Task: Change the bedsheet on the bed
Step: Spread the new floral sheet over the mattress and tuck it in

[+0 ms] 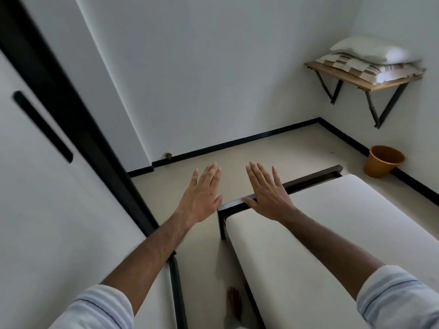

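Striped sleeves (399, 302) framed the shot as a person held both arms out over the foot of a narrow bed (332, 233), the left hand (202, 193) and right hand (268, 193) flat, fingers straight and spread, gripping nothing. The hands hung side by side, a small gap between them: the left above bare floor (273, 148), the right above the dark metal bed frame (308, 180) at the corner, though whether it touched the rail could not be told. The mattress looked pale and smooth; whether it carried a sheet or lay stripped was unclear, and no loose sheet was in view. A white pillow (377, 49) sat on a checked pillow or folded cloth (365, 67) on a wall shelf (356, 78) in the far corner, well apart from the bed, with an orange bin (382, 161) on the floor below.

The likeliest trouble lay in the tight aisle: a bare foot (234, 302) stood just beside the frame's leg, and a careless step could stub it on the metal. The frame's square corner could also snag fabric drawn over it. A wardrobe door (35, 162) closed in on the left, leaving open floor chiefly beyond the bed's foot.
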